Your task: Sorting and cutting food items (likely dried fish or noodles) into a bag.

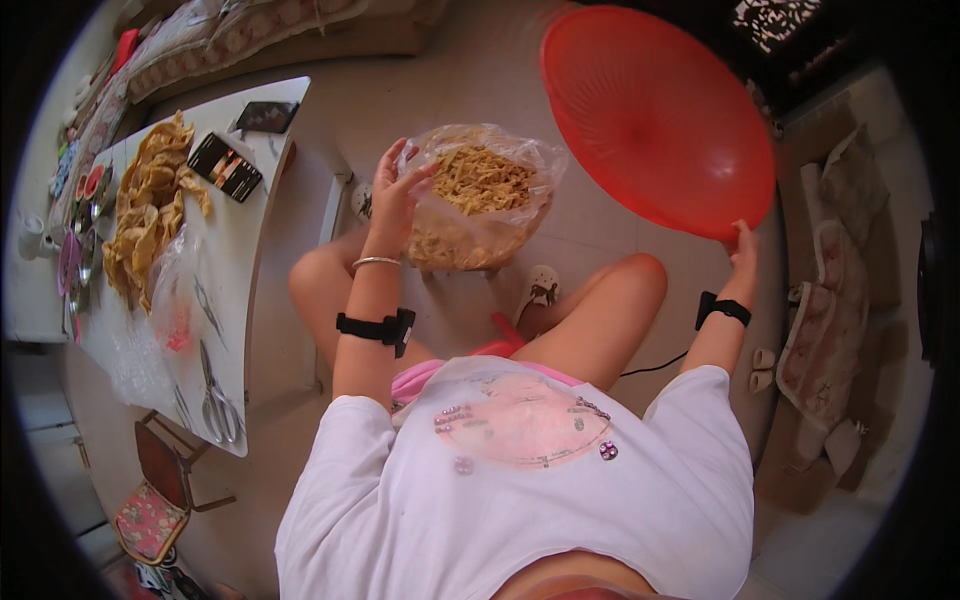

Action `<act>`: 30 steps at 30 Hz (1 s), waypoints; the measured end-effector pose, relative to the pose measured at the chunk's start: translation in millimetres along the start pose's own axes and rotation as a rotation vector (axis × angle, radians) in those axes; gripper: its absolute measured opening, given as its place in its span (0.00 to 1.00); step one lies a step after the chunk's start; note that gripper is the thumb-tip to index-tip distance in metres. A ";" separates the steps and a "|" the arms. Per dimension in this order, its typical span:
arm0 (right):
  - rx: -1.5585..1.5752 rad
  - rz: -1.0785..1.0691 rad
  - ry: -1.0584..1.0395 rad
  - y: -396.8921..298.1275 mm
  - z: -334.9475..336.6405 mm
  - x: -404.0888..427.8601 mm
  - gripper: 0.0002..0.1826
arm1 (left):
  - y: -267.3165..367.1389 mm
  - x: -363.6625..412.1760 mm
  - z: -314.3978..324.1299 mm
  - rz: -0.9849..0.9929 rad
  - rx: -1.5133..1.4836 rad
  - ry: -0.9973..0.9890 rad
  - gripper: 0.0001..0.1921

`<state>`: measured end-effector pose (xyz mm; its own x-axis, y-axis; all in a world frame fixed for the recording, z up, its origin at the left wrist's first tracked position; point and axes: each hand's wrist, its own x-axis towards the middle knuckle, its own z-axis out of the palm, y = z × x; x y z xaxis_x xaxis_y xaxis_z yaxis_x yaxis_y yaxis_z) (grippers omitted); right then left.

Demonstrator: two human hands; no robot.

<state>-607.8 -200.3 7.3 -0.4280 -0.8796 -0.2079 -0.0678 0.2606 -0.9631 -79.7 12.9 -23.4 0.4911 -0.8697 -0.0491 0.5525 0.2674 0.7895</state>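
A clear plastic bag stands before me between my knees, its mouth spread wide. It is filled with yellowish-brown cut strips of what looks like dried food. My left hand has the left side of the bag's rim between thumb and fingers. Off to the right, my right hand grips the lower edge of a large round red plastic basin, which is held up and tilted. No contents show in the basin. Short legs of a low stool show under the bag.
A white table at my left holds yellowish-brown sheets, scissors, a phone and crumpled plastic. Behind it stands a chair. Sofas line the far left and the right; a cushion lies on the right one.
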 end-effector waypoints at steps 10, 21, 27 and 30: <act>0.236 0.571 0.256 289.0 7.6 53.8 0.21 | 18.9 5.4 14.9 0.000 -0.049 0.000 0.26; -0.123 -0.084 -0.585 32.8 167.5 -78.2 0.51 | 34.4 -2.6 22.5 -0.014 0.071 0.010 0.23; -0.595 -0.345 -1.121 49.6 277.6 -74.4 0.32 | 40.4 -0.8 35.3 -0.102 0.073 -0.054 0.24; -0.253 0.038 -1.302 46.5 284.8 -90.6 0.14 | 48.5 5.3 36.9 -0.148 0.126 0.000 0.24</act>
<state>-315.6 -221.8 -67.4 0.7277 -0.5699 -0.3816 -0.3009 0.2348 -0.9243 -75.2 6.0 37.1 0.4103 -0.8959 -0.1702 0.5303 0.0826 0.8438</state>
